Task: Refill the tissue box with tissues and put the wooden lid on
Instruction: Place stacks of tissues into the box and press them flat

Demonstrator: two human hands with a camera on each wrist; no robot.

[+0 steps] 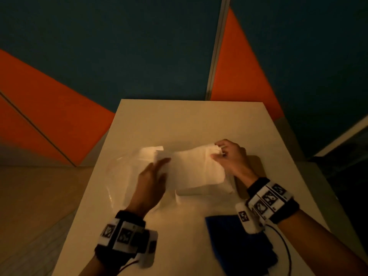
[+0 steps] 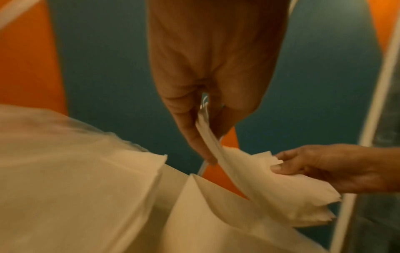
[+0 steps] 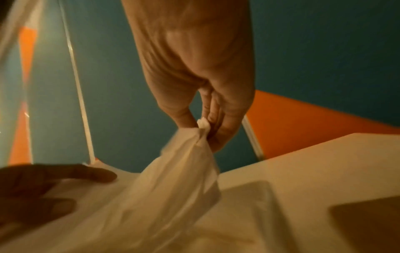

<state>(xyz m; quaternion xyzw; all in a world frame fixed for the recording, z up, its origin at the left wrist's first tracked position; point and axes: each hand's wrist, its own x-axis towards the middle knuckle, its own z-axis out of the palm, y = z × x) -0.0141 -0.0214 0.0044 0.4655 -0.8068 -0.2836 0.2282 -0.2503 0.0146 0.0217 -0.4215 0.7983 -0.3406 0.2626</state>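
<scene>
Nearest the person, at about 5 o'clock on the table (image 1: pixel 191 120), lies a dark blue cloth (image 1: pixel 241 246), partly under the right wrist band. Beyond it, at the centre, sits the stack of tissues (image 1: pixel 199 172), its top sheet lifted. The right hand (image 1: pixel 231 156), at 2 o'clock of the stack, pinches a far corner of that sheet between thumb and fingertips (image 3: pixel 184 119). The left hand (image 1: pixel 153 176), at 9 o'clock of the stack, pinches the sheet's other edge between thumb and fingers (image 2: pixel 190 137). A clear plastic wrapper (image 1: pixel 123 176) spreads out at 9 o'clock, with more white tissue on it. A flat brown wooden piece (image 1: pixel 256 166) lies at 3 o'clock, half hidden by the right forearm; whether it is the lid is unclear. The table is pale and smooth. Behind it stand teal and orange wall panels (image 1: pixel 139 46).
</scene>
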